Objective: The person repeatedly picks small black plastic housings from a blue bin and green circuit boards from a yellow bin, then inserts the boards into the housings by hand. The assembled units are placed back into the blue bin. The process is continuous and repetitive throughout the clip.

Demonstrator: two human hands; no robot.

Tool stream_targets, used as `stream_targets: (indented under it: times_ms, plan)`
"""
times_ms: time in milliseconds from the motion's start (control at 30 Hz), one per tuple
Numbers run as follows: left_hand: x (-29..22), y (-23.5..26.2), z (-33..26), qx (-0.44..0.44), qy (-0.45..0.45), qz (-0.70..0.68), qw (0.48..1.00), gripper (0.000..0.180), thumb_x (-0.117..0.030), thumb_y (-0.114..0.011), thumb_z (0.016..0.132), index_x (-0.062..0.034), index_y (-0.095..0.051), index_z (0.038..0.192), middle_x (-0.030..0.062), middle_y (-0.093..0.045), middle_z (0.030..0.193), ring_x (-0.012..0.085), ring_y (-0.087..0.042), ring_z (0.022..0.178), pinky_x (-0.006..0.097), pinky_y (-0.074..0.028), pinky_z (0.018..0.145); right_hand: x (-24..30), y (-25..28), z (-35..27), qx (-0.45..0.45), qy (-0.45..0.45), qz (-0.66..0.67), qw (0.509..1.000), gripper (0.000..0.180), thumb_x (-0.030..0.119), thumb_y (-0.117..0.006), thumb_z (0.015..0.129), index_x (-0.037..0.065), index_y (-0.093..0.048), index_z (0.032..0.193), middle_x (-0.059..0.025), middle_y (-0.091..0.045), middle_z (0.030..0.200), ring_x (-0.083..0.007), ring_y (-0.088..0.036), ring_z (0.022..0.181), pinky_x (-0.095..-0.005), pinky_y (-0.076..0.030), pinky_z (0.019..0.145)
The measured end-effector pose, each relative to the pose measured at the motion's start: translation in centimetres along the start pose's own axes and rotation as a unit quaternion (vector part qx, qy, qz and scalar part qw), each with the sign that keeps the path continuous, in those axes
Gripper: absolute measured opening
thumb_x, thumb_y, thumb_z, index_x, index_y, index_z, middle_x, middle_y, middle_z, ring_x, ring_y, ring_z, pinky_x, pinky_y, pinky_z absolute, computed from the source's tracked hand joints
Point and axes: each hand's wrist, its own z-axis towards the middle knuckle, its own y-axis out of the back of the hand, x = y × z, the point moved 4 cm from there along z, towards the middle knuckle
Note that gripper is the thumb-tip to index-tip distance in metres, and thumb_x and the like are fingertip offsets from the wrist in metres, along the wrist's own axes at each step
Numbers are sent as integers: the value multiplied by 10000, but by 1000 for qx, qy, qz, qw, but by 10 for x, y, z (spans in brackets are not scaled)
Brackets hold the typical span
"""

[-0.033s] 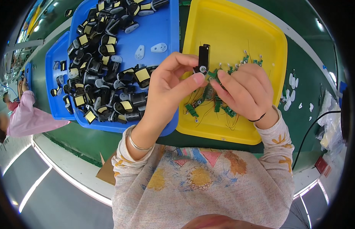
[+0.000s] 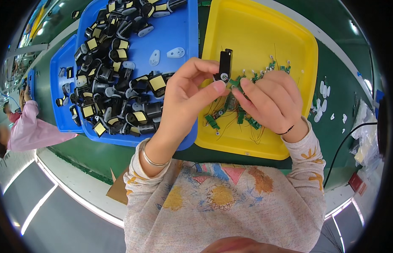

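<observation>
Between the thumb and fingers of my left hand (image 2: 190, 90) is a black plastic housing (image 2: 225, 63), held upright with a small round pale part near its lower end. My right hand (image 2: 272, 97) is closed in a pinch on a small green circuit board (image 2: 235, 81) right beside the housing's lower end. Whether the board touches the housing I cannot tell. Both hands are above a yellow tray (image 2: 255, 25), where more green circuit boards (image 2: 212, 121) with thin wires lie below and behind my fingers.
At the left, a blue tray (image 2: 173, 36) holds many black housings with cream pads and grey tabs (image 2: 154, 57). A smaller blue tray (image 2: 57, 88) adjoins it. Pale tabs (image 2: 318, 116), plastic bags (image 2: 365, 130) and a black cable (image 2: 338, 147) lie right. Another person in pink (image 2: 34, 130) sits far left.
</observation>
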Motion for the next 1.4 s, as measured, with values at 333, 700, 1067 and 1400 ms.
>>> stream_targets:
  times_ms: [333, 700, 1067, 1400]
  plan:
    - [0, 2, -1, -2, -15, 23, 1000, 206, 17, -585, 777, 17, -500, 964, 55, -497, 986, 129, -487, 961, 277, -480, 777, 3, 1, 1, 2, -6, -3, 1000, 204, 65, -694, 602, 11, -603, 776, -24, -510, 638, -161, -507, 560, -237, -405, 456]
    - [-4, -6, -1, 34, -38, 67, 996, 198, -104, -488, 846, 18, -477, 1001, 160, -567, 1024, 194, -548, 958, 287, -442, 804, 4, 2, -1, 5, -7, 10, 1000, 188, 76, -677, 619, 8, -603, 778, -31, -515, 649, -171, -518, 575, -243, -423, 466]
    - [-2, -7, -6, 73, -98, 102, 987, 204, -105, -447, 861, 20, -427, 1021, 157, -480, 1087, 283, -508, 1046, 381, -365, 929, -8, -5, -3, 76, -259, 231, 935, 121, 91, -688, 670, 53, -601, 745, -59, -550, 644, -218, -513, 535, -285, -396, 461]
    - [-1, -9, -2, 73, -89, 45, 992, 156, -73, -456, 879, -6, -441, 1018, 60, -499, 1009, 112, -465, 941, 262, -372, 860, -10, -5, -6, 75, -313, 263, 909, 93, 81, -671, 698, 54, -599, 752, -64, -540, 624, -209, -515, 523, -275, -392, 463]
